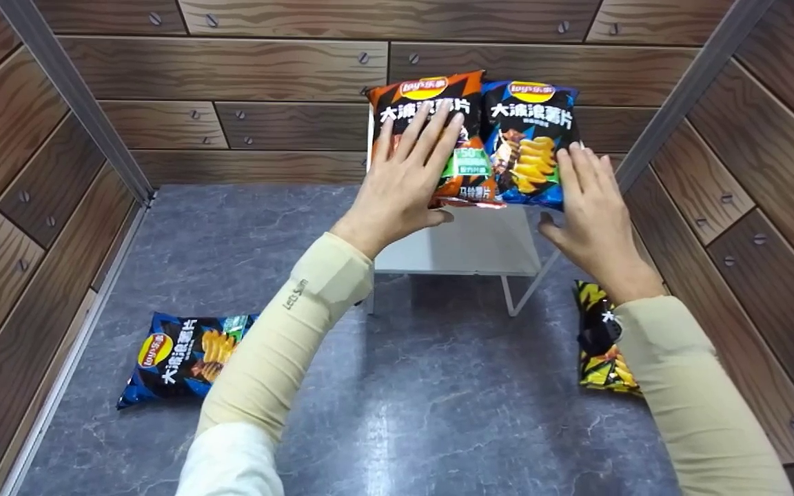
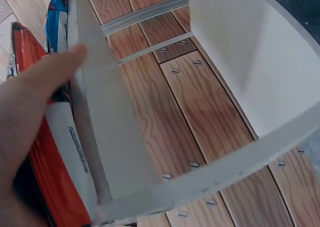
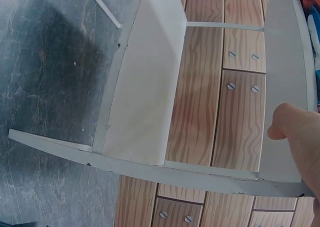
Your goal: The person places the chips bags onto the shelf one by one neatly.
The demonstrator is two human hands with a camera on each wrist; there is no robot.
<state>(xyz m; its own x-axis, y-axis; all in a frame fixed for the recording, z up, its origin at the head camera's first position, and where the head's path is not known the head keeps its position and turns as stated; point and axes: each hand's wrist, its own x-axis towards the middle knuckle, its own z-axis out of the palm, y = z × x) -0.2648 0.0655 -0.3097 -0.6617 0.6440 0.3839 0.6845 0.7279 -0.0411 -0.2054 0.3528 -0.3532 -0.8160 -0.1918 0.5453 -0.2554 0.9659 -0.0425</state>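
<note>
Hands (image 1: pixel 400 182) (image 1: pixel 597 213) touching orange bag (image 1: pixel 467 165), adjacent blue bag (image 1: pixel 528 148).

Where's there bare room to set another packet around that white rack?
On the rack, the lower shelf looks bare where it shows, below the orange bag and upper blue bag. So does the floor in front, between the lower blue bag and the yellow bag. Up top is crowded: left hand on the orange one, right hand at the blue one's edge.
</note>
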